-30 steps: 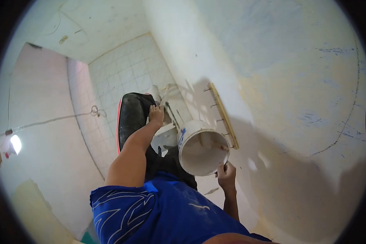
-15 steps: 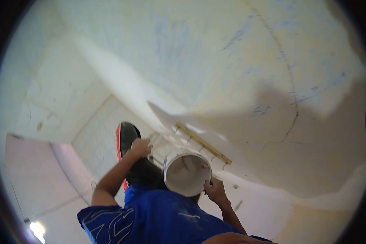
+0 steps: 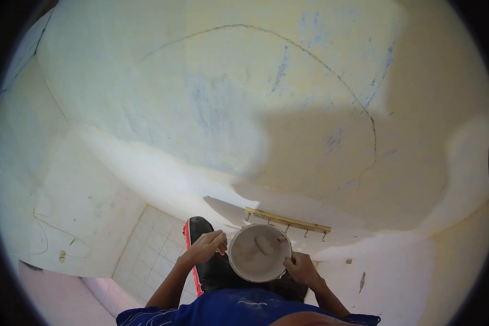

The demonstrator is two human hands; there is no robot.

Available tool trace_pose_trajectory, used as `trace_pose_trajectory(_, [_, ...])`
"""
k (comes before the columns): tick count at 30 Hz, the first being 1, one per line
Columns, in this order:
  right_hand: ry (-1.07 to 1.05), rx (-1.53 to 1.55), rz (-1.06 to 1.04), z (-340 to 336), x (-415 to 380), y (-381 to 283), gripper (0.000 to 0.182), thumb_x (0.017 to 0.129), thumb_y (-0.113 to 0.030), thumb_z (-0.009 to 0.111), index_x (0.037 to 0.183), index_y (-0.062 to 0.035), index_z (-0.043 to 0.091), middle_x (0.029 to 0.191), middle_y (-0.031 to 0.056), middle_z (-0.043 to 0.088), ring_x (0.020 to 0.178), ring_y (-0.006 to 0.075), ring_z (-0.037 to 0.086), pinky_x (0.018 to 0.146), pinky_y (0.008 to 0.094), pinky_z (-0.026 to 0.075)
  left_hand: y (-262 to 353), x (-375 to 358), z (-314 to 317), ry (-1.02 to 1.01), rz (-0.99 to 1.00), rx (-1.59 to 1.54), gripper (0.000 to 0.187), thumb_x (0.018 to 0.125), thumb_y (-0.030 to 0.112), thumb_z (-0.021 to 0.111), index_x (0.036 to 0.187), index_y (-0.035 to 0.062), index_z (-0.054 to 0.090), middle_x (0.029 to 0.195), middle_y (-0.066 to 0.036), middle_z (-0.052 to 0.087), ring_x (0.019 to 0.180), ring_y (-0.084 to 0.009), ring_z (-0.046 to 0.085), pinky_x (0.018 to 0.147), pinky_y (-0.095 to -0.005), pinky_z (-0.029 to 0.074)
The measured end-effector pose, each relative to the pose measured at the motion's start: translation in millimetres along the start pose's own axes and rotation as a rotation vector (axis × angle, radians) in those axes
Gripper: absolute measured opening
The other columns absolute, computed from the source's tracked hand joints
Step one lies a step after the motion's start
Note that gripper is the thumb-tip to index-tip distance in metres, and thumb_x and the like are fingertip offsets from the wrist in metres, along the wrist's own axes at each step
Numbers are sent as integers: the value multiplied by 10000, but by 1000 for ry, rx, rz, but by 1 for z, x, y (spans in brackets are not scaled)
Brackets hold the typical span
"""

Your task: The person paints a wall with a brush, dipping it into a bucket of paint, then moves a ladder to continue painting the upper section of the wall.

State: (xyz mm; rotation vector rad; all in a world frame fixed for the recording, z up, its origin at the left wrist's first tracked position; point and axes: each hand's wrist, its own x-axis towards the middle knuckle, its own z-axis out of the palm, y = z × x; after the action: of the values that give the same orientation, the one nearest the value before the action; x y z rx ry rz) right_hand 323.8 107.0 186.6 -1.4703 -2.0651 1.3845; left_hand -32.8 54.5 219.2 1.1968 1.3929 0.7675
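A round whitish bucket (image 3: 239, 276) is in front of my body, its open top facing me. Inside it lies a pale, blocky thing (image 3: 264, 245) whose kind I cannot make out. My right hand (image 3: 303, 270) is closed on the bucket's rim at the right. Left of the bucket, my left hand (image 3: 207, 247) has its fingers bent and pressed together; what they hold, if anything, is hidden. That hand is in front of a black leg (image 3: 214, 271) with a red edge.
A wooden rail (image 3: 288, 220) with several hooks is just beyond the bucket. The large wall (image 3: 228, 119) has a long dark crack, blue marks and shadows. White tiles (image 3: 160, 244) show at the lower left, and a thin cable (image 3: 37, 231) hangs farther left.
The view has tilted up, showing more of the wall. My left hand has come closer to the bucket's side. My right hand stays on the rim.
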Motion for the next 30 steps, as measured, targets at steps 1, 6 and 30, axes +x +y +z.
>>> trace_pose_trajectory(1, [-24, -6, 22, -2, -2, -17, 363, 976, -266, 575, 815, 51, 650, 646, 115, 662, 549, 172, 658, 555, 342, 532, 8, -6, 0, 8, 7, -7, 493, 1103, 363, 346, 928, -18, 605, 850, -124, 683, 790, -226, 691, 778, -369, 553])
trace_pose_trajectory(6, [-62, -69, -15, -6, -3, -74, 362, 977, -264, 573, 817, 52, 647, 658, 106, 665, 571, 158, 658, 572, 325, 541, 28, -28, 6, 212, 130, 132, 413, 1066, 311, 451, 870, -39, 547, 686, -196, 579, 654, -316, 638, 633, -425, 474])
trace_pose_trajectory(30, [-370, -43, -83, 67, 76, -136, 398, 969, -297, 561, 827, 72, 606, 673, 151, 642, 537, 215, 653, 557, 381, 549, -18, -84, -40, 812, -18, 288, 463, 1017, 323, 591, 734, -38, 530, 557, -211, 445, 473, -274, 385, 509, -434, 338])
